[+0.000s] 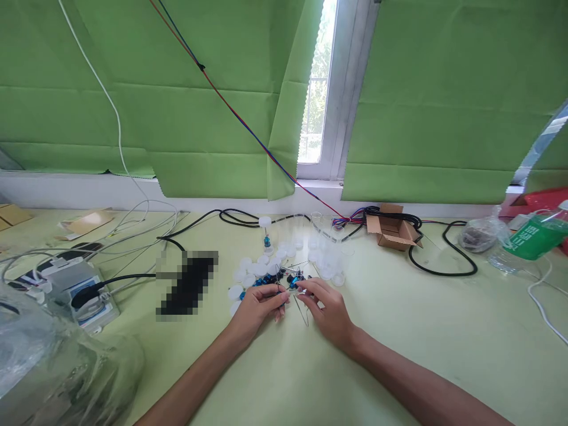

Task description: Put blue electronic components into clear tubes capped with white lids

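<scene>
Inwardly angled, the left hand curls, its hold unclear, beside the right hand pinching a small piece.

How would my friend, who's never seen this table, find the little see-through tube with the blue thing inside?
Find the bright window between green blinds, then look down to the table. Beyond the left hand and the small white caps stands the tube. Unlike the clear tubes to its right, it wears a white lid.

Small blue pieces lie jumbled together near a thin, bent wire.
</scene>
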